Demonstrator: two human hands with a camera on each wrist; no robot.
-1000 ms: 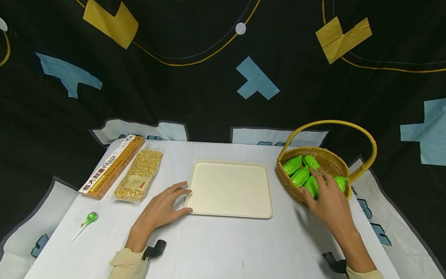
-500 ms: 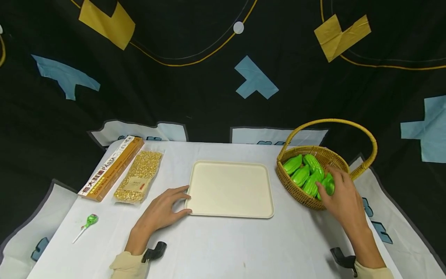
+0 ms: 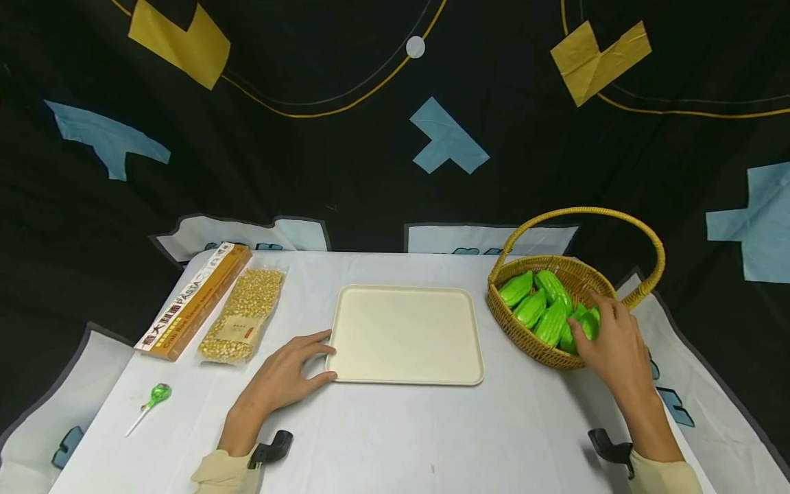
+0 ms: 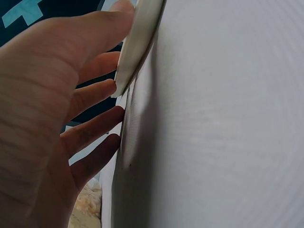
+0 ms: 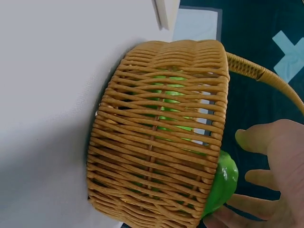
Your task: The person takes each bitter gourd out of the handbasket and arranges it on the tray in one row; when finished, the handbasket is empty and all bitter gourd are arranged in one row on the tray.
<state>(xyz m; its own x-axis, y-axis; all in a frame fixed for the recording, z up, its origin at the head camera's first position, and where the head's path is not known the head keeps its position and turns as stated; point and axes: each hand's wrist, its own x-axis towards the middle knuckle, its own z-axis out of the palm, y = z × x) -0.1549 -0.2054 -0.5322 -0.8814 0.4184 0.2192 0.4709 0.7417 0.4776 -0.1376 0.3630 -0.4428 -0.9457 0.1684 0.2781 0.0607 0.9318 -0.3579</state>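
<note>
My left hand (image 3: pixel 280 377) rests on the white tablecloth, fingers spread, with thumb and fingertips at the left edge of a cream tray (image 3: pixel 404 336). In the left wrist view the thumb touches the tray's rim (image 4: pixel 137 47). On the right stands a wicker basket (image 3: pixel 524 339) with a tall handle, holding several glossy green ridged vegetables (image 3: pixel 531 310). Over its right side is my right hand (image 3: pixel 614 346), thumb and fingers apart around the rightmost green vegetable (image 5: pixel 225 183). The right wrist view shows the thumb clear of that vegetable, with fingers loosely bent beside it.
Left of the tray lie a bag of yellow corn kernels (image 3: pixel 243 309) and a long brown pasta box (image 3: pixel 194 302). A green lollipop (image 3: pixel 159 393) lies nearer the front left. Behind the table hangs a dark patterned cloth (image 3: pixel 321 165).
My right hand has moved right across the basket, from the middle vegetables to the rightmost one, which has shifted left and turned. The left hand stays at the tray's edge.
</note>
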